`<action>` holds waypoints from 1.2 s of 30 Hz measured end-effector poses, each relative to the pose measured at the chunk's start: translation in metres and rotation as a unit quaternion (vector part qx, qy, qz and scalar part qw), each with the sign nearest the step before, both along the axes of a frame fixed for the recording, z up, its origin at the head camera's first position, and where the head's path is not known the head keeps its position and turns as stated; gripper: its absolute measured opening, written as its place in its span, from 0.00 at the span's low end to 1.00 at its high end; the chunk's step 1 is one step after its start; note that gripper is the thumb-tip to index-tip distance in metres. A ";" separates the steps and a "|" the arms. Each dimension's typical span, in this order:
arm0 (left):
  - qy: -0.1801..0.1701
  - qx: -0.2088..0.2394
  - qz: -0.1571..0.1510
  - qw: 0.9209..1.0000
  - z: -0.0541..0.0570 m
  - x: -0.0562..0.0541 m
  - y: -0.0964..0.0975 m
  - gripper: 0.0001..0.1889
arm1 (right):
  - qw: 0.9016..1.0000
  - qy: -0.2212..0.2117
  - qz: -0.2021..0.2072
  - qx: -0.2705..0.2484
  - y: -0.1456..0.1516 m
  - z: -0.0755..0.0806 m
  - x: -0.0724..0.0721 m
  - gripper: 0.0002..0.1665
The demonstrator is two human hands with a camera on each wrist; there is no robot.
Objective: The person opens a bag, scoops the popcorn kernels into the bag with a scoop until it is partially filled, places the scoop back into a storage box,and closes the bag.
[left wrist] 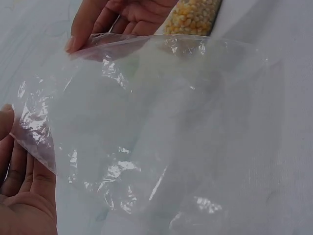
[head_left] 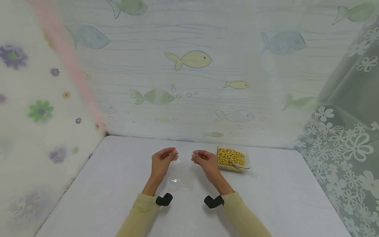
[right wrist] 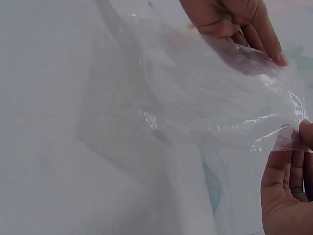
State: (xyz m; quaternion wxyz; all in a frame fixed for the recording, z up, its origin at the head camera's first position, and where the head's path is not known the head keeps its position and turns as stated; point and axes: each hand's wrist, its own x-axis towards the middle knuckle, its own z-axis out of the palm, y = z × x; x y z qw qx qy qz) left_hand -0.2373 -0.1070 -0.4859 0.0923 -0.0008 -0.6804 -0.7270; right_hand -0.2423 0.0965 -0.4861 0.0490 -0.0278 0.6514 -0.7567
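Between both hands hangs a clear plastic bag [head_left: 181,174], its top edge spread and its lower end toward the person. My left hand [head_left: 161,163] pinches one top corner between thumb and fingers. The opposite corner is pinched by my right hand [head_left: 207,163]. In the left wrist view the bag [left wrist: 146,122] fills most of the picture, shiny and creased, with the left hand [left wrist: 24,191] at its left side. In the right wrist view the right hand [right wrist: 288,191] grips the film's edge at the lower right, and the left hand [right wrist: 239,24] holds it above.
A clear rectangular container [head_left: 234,168] of yellow corn kernels [head_left: 229,156] stands just right of the right hand, with a light-coloured scoop-like piece [head_left: 238,164] among the kernels. The white table [head_left: 118,184] meets a fish-patterned curtain [head_left: 189,108] at the back.
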 end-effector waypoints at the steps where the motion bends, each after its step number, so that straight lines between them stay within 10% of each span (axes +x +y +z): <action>1: 0.002 -0.003 -0.005 1.000 0.001 0.002 0.000 0.13 | 1.000 0.010 -0.002 0.002 0.001 0.001 0.001 0.16; 23: 0.146 -0.130 -0.025 0.980 0.020 0.029 0.008 0.03 | 0.994 0.037 0.011 0.099 0.021 0.020 0.036 0.13; 31: 0.207 -0.166 -0.055 0.963 0.045 0.042 0.015 0.03 | 0.983 0.112 0.040 0.140 0.030 0.023 0.038 0.11; 36: 0.207 -0.153 -0.059 0.965 0.053 0.046 0.019 0.05 | 0.978 0.146 0.029 0.147 0.031 0.024 0.041 0.08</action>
